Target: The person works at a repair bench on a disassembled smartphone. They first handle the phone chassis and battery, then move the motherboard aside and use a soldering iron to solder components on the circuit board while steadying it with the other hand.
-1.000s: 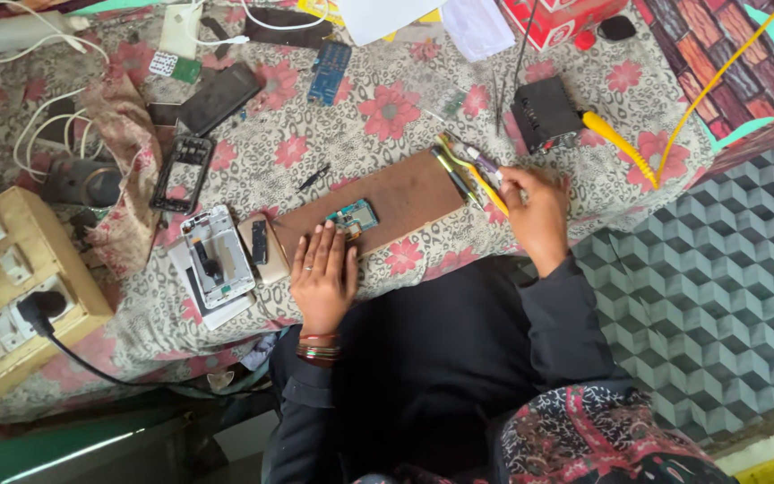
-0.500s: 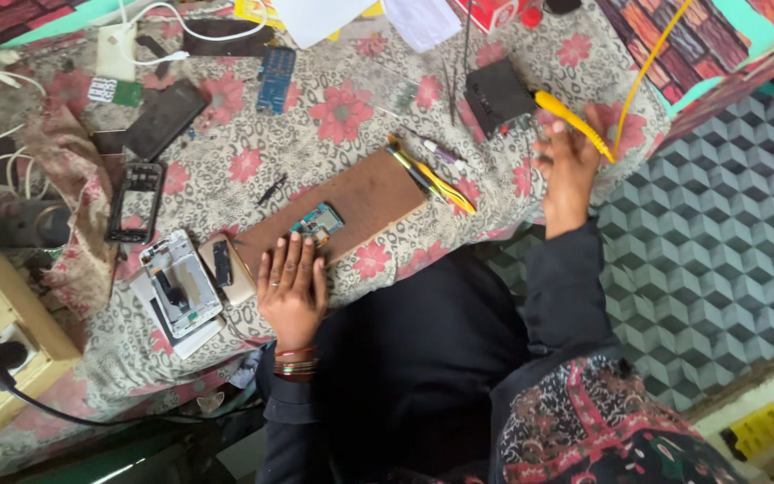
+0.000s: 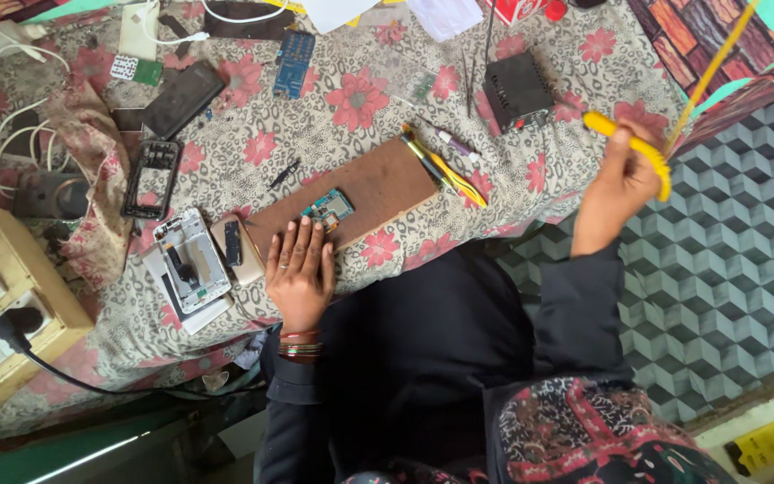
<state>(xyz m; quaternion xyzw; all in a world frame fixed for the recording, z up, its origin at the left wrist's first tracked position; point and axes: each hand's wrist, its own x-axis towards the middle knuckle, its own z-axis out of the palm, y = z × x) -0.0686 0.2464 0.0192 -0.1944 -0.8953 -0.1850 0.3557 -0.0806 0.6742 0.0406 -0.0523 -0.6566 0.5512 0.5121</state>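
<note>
The yellow-handled tool is up off the tabletop at the right edge, past the flowered cloth, clamped in the fingers of the right hand. Half a second ago that hand was lower and nearer the black box; a second ago it was down by the pens on the brown board. The left hand has stayed flat, fingers together and slightly spread at the tips, pressing the near edge of the board just beside the small blue-green circuit board. To the left lie a white phone frame and a black phone frame, with a dark phone and a blue circuit board farther away. A wooden switch box sits at the far left.
</note>
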